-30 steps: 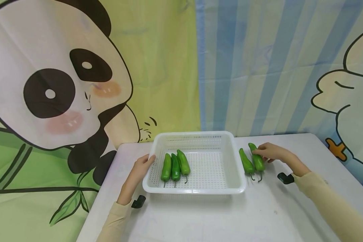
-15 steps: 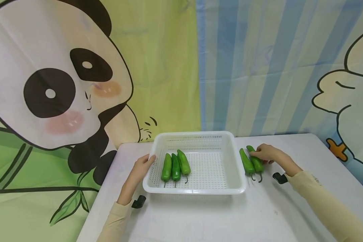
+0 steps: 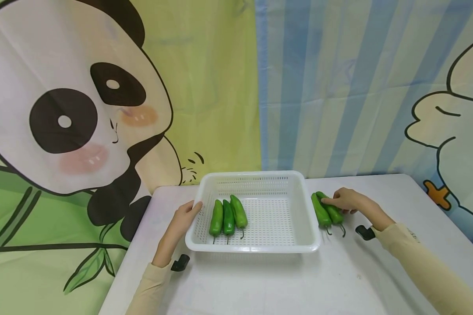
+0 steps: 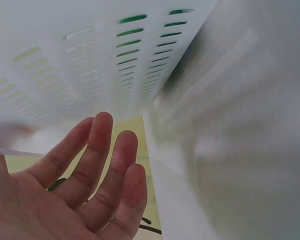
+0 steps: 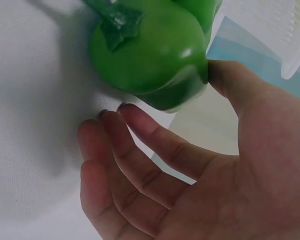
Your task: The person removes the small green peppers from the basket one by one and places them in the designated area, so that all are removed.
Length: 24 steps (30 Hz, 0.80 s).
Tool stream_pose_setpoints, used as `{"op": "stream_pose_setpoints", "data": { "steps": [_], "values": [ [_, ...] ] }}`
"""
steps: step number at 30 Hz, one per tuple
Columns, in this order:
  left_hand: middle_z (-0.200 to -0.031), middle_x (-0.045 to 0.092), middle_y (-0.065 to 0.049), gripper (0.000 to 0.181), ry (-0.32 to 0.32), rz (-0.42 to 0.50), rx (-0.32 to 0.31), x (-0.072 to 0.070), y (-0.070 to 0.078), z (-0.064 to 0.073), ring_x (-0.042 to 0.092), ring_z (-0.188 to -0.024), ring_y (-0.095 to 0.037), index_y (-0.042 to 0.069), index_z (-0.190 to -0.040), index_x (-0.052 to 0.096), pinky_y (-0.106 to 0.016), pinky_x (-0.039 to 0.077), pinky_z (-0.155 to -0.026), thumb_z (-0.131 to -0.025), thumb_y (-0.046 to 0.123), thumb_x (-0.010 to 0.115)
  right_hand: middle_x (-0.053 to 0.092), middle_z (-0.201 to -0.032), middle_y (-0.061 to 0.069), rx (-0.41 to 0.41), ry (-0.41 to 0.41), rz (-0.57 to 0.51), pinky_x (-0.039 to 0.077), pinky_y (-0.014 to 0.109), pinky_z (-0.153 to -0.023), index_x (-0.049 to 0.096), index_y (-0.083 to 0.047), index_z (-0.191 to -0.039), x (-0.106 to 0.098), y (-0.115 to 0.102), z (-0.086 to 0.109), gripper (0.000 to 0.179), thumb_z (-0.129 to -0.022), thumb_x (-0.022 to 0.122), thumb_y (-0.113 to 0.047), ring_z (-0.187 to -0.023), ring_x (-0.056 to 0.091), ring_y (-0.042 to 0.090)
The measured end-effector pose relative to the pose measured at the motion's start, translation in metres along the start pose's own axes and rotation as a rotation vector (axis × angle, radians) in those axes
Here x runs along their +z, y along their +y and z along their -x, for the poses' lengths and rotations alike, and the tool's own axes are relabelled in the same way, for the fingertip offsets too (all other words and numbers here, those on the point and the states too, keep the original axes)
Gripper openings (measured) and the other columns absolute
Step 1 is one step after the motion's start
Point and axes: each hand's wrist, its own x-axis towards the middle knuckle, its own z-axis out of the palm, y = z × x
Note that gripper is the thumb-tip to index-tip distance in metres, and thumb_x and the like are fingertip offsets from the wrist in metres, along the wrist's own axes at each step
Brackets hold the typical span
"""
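A white plastic basket [image 3: 252, 248] stands on the table with three green peppers [image 3: 228, 217] lying side by side in its left part. At its left rim is my left hand [image 3: 184, 218], the thumb over the rim. In the left wrist view the fingers [image 4: 125, 150] lie along the outside of the slotted wall. To the right of the basket lie two more green peppers, side by side and touching. My right hand [image 3: 348, 200] holds the right-hand pepper [image 3: 333, 214] with the thumb on its side and curled fingers [image 5: 140, 122] close beneath; the left-hand pepper [image 3: 320, 211] is beside the basket wall.
The white table [image 3: 260, 284] ends at a cloth backdrop [image 3: 217, 87] printed with a panda and stripes. Black wrist cameras [image 3: 365, 232] are worn at both cuffs. The basket's raised rim borders the peppers on both sides.
My right hand has shifted a little left, and the upper end of its pepper has swung left against the other pepper. My left hand and the basket have stayed put.
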Motion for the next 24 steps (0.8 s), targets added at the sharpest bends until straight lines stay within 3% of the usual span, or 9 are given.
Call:
{"op": "stream_pose_setpoints", "data": {
  "steps": [15,24],
  "values": [
    [-0.116,0.071,-0.021,0.056,-0.002,-0.01,0.006,0.0,0.001,0.001,0.076,-0.085,-0.027,0.012,-0.143,0.054,-0.037,0.064,-0.064,-0.103,0.052,0.049,0.063,-0.083,0.012,-0.02,0.001,-0.01,0.049,0.031,-0.06,0.063,0.0,-0.106,-0.001,-0.006,0.008,0.057,-0.101,0.05,-0.055,-0.073,0.058,0.022],
    [-0.113,0.073,-0.021,0.058,0.002,-0.009,-0.001,0.0,0.0,0.001,0.076,-0.083,-0.026,0.011,-0.141,0.056,-0.035,0.064,-0.065,-0.102,0.054,0.048,0.068,-0.096,0.017,-0.022,-0.002,-0.005,0.057,0.038,-0.067,0.062,0.006,-0.117,-0.008,-0.004,0.011,0.065,-0.1,0.051,-0.055,-0.082,0.065,0.026]
  ]
}}
